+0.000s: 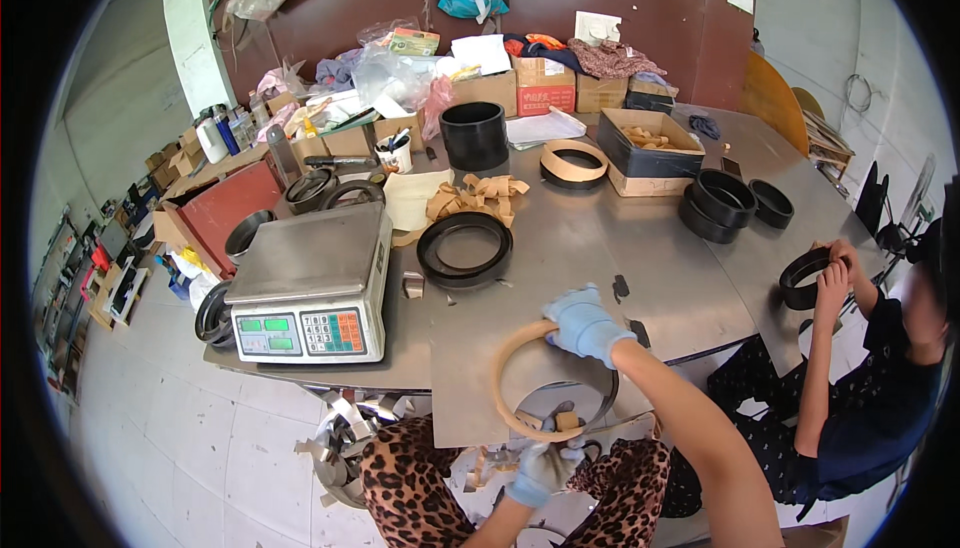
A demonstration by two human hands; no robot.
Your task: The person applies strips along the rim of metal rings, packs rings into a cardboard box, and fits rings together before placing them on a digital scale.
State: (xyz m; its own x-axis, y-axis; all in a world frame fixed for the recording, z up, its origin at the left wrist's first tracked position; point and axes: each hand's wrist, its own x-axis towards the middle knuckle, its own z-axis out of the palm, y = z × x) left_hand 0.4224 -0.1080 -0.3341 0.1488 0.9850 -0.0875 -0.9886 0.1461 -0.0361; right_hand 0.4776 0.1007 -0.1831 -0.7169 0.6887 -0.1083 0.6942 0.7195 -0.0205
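In front of me, at the table's near edge, I hold a large ring (499, 376) between both hands. Its left side is tan, like paper tape, and its right side is dark and thin. My right hand (587, 324), in a light blue glove, grips the ring's top. My left hand (546, 468), in a pale glove with a blue cuff, pinches the bottom of the rim over my lap. A black ring (427, 253) lies flat on the steel table (560, 238) beyond them, beside a heap of crumpled tan paper strips (480, 197).
A digital scale (308, 248) stands at the left. Behind are a black cylinder (474, 136), a tan-wrapped ring (573, 161) and a box of tan pieces (650, 153). Black rings (718, 205) stand at right, near a co-worker (870, 418) handling another. Scraps fill a bin (345, 458) below.
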